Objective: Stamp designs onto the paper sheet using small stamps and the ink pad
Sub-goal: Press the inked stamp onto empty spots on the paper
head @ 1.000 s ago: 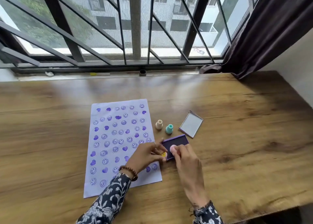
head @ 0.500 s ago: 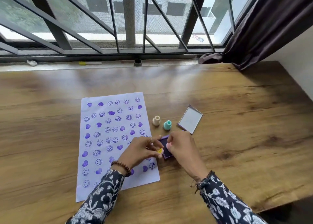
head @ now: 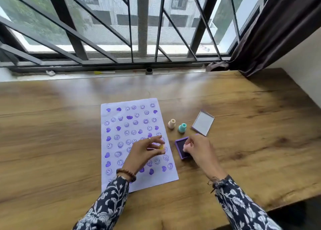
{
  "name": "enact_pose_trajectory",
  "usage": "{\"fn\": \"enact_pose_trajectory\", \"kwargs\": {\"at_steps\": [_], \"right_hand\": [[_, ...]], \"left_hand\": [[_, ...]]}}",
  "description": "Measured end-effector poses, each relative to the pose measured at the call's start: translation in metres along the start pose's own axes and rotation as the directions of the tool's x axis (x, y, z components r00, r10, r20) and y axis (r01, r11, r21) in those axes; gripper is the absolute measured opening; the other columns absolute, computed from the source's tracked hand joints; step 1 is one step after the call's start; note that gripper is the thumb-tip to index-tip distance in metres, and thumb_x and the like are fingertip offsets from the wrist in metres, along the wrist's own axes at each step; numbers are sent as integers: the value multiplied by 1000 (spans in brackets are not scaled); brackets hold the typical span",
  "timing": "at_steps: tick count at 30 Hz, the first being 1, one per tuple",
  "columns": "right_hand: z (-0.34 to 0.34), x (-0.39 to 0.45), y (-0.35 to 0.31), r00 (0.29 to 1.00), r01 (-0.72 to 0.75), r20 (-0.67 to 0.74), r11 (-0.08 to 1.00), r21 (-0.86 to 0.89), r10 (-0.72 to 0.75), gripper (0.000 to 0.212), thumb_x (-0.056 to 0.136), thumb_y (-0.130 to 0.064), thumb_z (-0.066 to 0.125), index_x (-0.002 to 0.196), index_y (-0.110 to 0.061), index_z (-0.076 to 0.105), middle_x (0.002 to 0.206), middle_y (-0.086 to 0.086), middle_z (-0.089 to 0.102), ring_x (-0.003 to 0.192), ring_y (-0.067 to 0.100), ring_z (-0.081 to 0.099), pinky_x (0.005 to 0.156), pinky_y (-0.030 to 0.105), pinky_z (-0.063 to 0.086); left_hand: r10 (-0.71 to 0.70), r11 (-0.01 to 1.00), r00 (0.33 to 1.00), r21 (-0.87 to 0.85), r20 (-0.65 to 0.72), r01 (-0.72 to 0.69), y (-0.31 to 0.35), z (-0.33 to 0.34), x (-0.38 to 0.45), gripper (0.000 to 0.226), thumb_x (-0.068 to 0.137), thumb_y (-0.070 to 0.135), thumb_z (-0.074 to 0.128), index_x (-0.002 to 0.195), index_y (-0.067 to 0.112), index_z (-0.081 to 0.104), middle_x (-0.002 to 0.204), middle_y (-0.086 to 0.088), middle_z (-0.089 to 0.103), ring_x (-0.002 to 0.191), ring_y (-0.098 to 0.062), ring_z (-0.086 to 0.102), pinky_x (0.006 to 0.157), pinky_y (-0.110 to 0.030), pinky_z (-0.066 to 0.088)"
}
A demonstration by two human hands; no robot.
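Left hand (head: pixel 145 151): over lower right part of paper sheet (head: pixel 137 142), thumb and fingertips pinching a small yellow stamp (head: pixel 161 147); other fingers fanned upward, ring on one finger, bead bracelet (head: pixel 126 173) at wrist. Cannot tell if stamp touches the sheet; frame blurred there.

Right hand (head: pixel 198 151): at ink pad (head: pixel 181 147), fingers curled down over its right side and covering approx. half of it. Whether it grips anything, cannot tell; fingertips blurred.

Paper sheet: white, lying flat on desk (head: pixel 52 134), long side running away from the person, slightly tilted. Covered w/ purple prints, smiley faces and solid hearts, in rough rows.

Ink pad: purple square tray, dark inked surface, on desk just right of sheet's lower right edge, open.

Lid (head: pixel 202 123): purple-rimmed, pale inside, lying face-up on desk beyond the pad, to the right, apart from it.

Beige stamp (head: pixel 171 123): upright on desk, just right of sheet's edge.

Teal stamp (head: pixel 182 127): upright, just beside beige one, between it and lid.

Sleeves (head: pixel 107 203): dark fabric w/ white floral print, both arms.

Desk: wood grain, against window w/ dark metal grille (head: pixel 142 29). Dark curtain (head: pixel 278 26) at right corner. Yellow-tipped pen (head: pixel 104 72) on the sill.
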State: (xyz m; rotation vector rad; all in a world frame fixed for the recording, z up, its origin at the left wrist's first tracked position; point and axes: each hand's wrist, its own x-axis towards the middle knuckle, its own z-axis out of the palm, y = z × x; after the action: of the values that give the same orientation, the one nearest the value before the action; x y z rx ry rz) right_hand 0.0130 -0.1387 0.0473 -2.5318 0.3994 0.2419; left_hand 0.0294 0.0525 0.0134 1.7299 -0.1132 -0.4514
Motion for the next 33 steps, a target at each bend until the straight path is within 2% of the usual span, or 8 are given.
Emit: {"fn": "enact_pose_trajectory", "kwargs": {"at_steps": [4,7,9,12,17,20,25,33], "right_hand": [[12,-38,-5,981,8,-190,981,194,29,10,83,-11,62,80,-18,68,79,0,63,73,17,61,67,26,44],[42,-82,-27,977,32,-208,936,350,44,13,85,-17,64,82,-30,65,81,-11,66,75,0,63,64,5,43],[69,-105,-43,983,40,-180,921,387,33,11,86,-21,64,85,-32,64,85,-14,68,78,-3,64,66,9,48],[100,-128,-63,975,105,-218,954,281,-43,4,86,-20,65,90,-21,66,90,-7,68,75,8,66,65,22,49],[113,-137,-84,952,154,-266,988,-2,-149,11,75,-13,76,81,-12,67,77,4,65,54,17,66,36,26,51],[112,-136,-88,966,112,-223,988,-104,-133,9,79,-15,73,85,-13,67,78,5,64,54,20,64,38,29,51],[106,-111,-97,1000,-24,-18,981,-191,21,14,95,-17,44,105,-15,54,108,5,55,93,27,60,74,36,46],[88,-77,-101,975,-98,190,989,-107,117,14,69,0,59,84,3,60,95,23,64,93,37,57,71,39,50]], "left_hand": [[46,992,995,122,-91,-34,-22,-43,-37,27,71,11,75,86,32,68,77,16,71,76,9,63,68,-2,46],[130,968,989,224,-72,-111,-37,-67,-58,33,72,13,74,88,40,63,86,24,69,82,8,62,74,-4,45],[167,956,986,247,-23,-156,-45,-77,-65,35,73,11,73,92,38,63,87,17,70,84,4,63,78,-10,48],[195,945,980,262,34,-197,-53,-83,-68,34,76,9,71,96,36,63,92,11,69,86,0,63,80,-13,49],[243,926,969,286,42,-245,-60,-85,-66,40,76,11,72,99,42,60,104,17,63,84,5,60,77,-6,44],[244,927,969,284,41,-246,-64,-86,-66,37,76,13,72,100,39,61,104,17,63,84,5,60,75,-5,43],[248,930,968,270,33,-247,-62,-86,-66,38,76,13,72,100,40,60,104,24,62,84,7,59,74,-3,42],[189,954,982,233,20,-189,-63,-86,-64,29,76,8,72,100,21,66,94,26,63,86,19,55,89,-1,33]]}}
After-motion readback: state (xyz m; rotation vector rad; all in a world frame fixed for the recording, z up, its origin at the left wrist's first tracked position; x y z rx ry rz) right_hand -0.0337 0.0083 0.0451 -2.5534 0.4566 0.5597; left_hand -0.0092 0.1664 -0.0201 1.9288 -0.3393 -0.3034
